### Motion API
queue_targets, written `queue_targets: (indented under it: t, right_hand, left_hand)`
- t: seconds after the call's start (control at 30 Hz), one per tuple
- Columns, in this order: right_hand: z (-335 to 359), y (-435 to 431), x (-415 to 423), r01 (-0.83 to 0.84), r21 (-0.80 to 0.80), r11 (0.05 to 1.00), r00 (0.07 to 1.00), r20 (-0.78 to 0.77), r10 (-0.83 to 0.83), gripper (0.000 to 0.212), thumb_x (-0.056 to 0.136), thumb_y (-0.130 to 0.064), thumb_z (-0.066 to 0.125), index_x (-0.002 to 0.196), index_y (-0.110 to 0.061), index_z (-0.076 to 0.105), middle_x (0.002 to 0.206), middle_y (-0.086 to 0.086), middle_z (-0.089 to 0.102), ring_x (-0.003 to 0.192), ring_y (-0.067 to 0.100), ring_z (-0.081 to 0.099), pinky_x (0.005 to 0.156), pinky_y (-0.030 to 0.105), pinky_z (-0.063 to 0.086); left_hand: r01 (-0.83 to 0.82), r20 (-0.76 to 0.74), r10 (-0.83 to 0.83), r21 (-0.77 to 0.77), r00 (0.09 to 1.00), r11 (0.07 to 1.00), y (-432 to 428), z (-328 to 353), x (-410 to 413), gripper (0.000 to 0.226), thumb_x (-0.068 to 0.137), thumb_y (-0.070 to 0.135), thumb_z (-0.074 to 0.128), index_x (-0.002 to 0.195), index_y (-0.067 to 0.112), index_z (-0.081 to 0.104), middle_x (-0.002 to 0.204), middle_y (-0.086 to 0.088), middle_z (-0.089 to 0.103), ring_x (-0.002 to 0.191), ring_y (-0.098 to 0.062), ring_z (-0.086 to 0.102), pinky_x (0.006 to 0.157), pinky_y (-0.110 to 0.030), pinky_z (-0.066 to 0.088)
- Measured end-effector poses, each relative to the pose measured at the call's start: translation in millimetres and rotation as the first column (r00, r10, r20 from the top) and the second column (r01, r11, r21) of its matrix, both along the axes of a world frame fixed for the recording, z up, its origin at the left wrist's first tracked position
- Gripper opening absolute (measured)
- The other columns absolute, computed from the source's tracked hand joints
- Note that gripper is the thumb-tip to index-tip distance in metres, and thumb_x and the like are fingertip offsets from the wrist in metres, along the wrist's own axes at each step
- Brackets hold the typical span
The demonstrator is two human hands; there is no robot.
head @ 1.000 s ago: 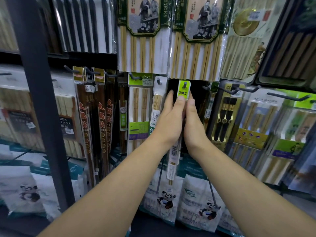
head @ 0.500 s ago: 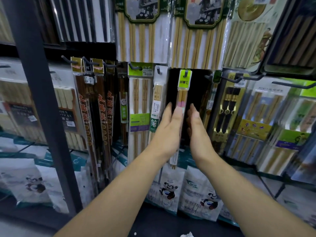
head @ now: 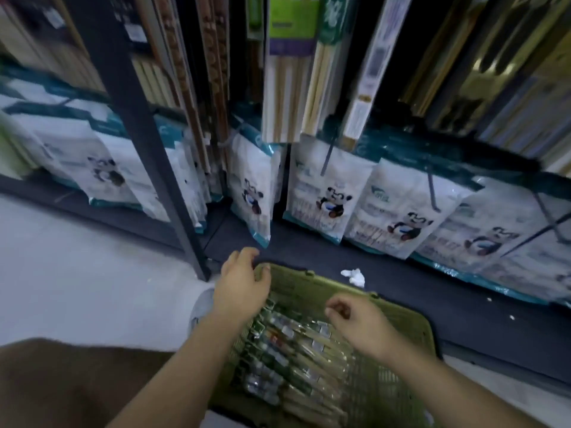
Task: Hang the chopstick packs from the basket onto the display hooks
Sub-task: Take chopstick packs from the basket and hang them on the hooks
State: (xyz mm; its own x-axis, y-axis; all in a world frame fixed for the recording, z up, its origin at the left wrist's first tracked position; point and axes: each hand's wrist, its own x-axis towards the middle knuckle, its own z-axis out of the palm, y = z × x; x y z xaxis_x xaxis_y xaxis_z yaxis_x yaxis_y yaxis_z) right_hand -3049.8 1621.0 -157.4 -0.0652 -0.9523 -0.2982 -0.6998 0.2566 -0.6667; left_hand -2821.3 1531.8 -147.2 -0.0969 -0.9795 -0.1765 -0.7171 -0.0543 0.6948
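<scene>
Two bare hands are hovering over a green plastic lattice-walled basket (head: 408,332) in the lower middle of the frame. The left hand (head: 242,285) is hanging above the basket's far left corner with its fingers loosely bent and spread, gripping nothing. Whether its fingertips are touching the rim is unclear in the blur. The right hand (head: 360,324) is sitting further right, over the middle of the basket, its fingers curled in toward the palm and holding nothing. Beneath both hands a heap of clear-wrapped chopstick packs (head: 287,353) is lying lengthwise in the basket, filling its left half. Across the upper frame, long packs of pale wooden chopsticks (head: 287,72) are hanging in rows on the display. Below them, white bags printed with a black-and-white panda (head: 324,196) are leaning along a dark base shelf (head: 463,304). A crumpled scrap of white paper (head: 353,276) is lying on that shelf just beyond the basket. A dark metal upright post (head: 139,134) is running down the left of the frame to the pale floor (head: 77,257).
</scene>
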Motion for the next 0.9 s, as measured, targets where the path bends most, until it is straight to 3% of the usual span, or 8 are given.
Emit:
queue_targets:
  t: [0.07, 0.17, 0.27, 0.37, 0.57, 0.63, 0.73, 0.9]
  right_hand:
    - [-46.8, 10.3, 7.5, -0.039, 0.158, 0.987, 0.999, -0.022, 0.043, 0.01, 0.094, -0.021, 0.066, 0.093, -0.028, 0.073, 0.089, -0.01, 0.073, 0.083, 0.006, 0.066, 0.079, 0.026, 0.052]
    - [-107.2, 25.8, 17.6, -0.044, 0.301, 0.953, 0.996, -0.058, 0.064, 0.012, 0.094, -0.015, 0.064, 0.099, -0.014, 0.075, 0.097, 0.004, 0.074, 0.092, 0.02, 0.068, 0.08, 0.029, 0.05]
    - [-152.6, 42.1, 27.9, -0.065, 0.376, 0.924, 0.991, -0.088, 0.105, 0.009, 0.094, -0.014, 0.062, 0.088, -0.012, 0.068, 0.089, 0.01, 0.069, 0.088, 0.03, 0.066, 0.072, 0.032, 0.047]
    - [-181.4, 56.0, 35.7, -0.112, 0.438, 0.892, 0.978, -0.11, 0.176, 0.007, 0.094, -0.019, 0.062, 0.093, -0.015, 0.067, 0.095, 0.011, 0.069, 0.092, 0.032, 0.066, 0.076, 0.034, 0.05]
    - [-199.2, 54.2, 47.6, -0.173, 0.402, 0.899, 0.924, -0.248, 0.289, 0.027, 0.096, -0.031, 0.061, 0.119, -0.02, 0.065, 0.119, 0.008, 0.062, 0.1, 0.026, 0.061, 0.072, 0.027, 0.041]
    - [-203.0, 48.6, 50.3, -0.15, 0.33, 0.932, 0.918, -0.304, 0.256, 0.034, 0.097, -0.031, 0.06, 0.128, -0.016, 0.061, 0.128, 0.01, 0.056, 0.108, 0.029, 0.057, 0.082, 0.031, 0.049]
    - [-207.7, 37.5, 51.4, -0.124, 0.252, 0.96, 0.898, -0.384, 0.217, 0.05, 0.095, -0.035, 0.065, 0.139, -0.015, 0.052, 0.136, 0.011, 0.047, 0.126, 0.031, 0.042, 0.102, 0.04, 0.043]
    - [-216.8, 20.7, 51.9, -0.095, 0.309, 0.946, 0.884, -0.411, 0.223, 0.059, 0.092, -0.039, 0.071, 0.14, -0.016, 0.047, 0.14, 0.013, 0.048, 0.128, 0.033, 0.043, 0.101, 0.042, 0.041]
  left_hand:
    - [-0.042, 0.154, 0.035, 0.04, 0.987, 0.998, 10.6, -31.7, 18.4, 0.046, 0.098, 0.035, 0.06, 0.138, 0.012, 0.051, 0.13, -0.012, 0.054, 0.122, -0.035, 0.052, 0.097, -0.046, 0.048]
    - [-0.134, 0.161, 0.115, 0.119, 0.98, 0.984, 21.1, -66.7, 39.4, 0.054, 0.097, 0.047, 0.057, 0.137, 0.011, 0.051, 0.132, -0.016, 0.058, 0.123, -0.039, 0.053, 0.101, -0.048, 0.047]
    - [-0.124, 0.117, 0.104, 0.174, 0.988, 0.977, 25.9, -91.7, 50.7, 0.035, 0.099, 0.056, 0.049, 0.109, 0.023, 0.053, 0.107, -0.011, 0.068, 0.103, -0.039, 0.062, 0.091, -0.049, 0.052]
    - [-0.073, 0.091, 0.052, 0.237, 0.994, 0.969, 37.9, -109.5, 58.8, 0.024, 0.103, 0.055, 0.044, 0.099, 0.031, 0.046, 0.082, 0.001, 0.062, 0.086, -0.035, 0.062, 0.077, -0.044, 0.049]
    - [-0.1, 0.062, 0.088, 0.217, 0.994, 0.971, 43.4, -122.7, 60.5, 0.026, 0.101, 0.05, 0.05, 0.086, 0.031, 0.04, 0.073, 0.004, 0.06, 0.065, -0.014, 0.059, 0.054, -0.033, 0.037]
    - [-0.098, 0.064, 0.086, 0.215, 0.994, 0.972, 42.2, -124.0, 60.9, 0.024, 0.101, 0.048, 0.051, 0.086, 0.032, 0.041, 0.073, 0.005, 0.061, 0.063, -0.012, 0.06, 0.053, -0.031, 0.038]
    - [-0.107, 0.057, 0.096, 0.217, 0.994, 0.97, 41.6, -125.4, 61.1, 0.024, 0.101, 0.047, 0.053, 0.085, 0.034, 0.041, 0.072, 0.008, 0.06, 0.056, -0.003, 0.058, 0.051, -0.029, 0.037]
    - [-0.102, 0.055, 0.092, 0.226, 0.994, 0.969, 40.5, -125.4, 60.5, 0.02, 0.101, 0.046, 0.054, 0.094, 0.029, 0.045, 0.075, 0.007, 0.061, 0.059, -0.006, 0.059, 0.052, -0.028, 0.037]
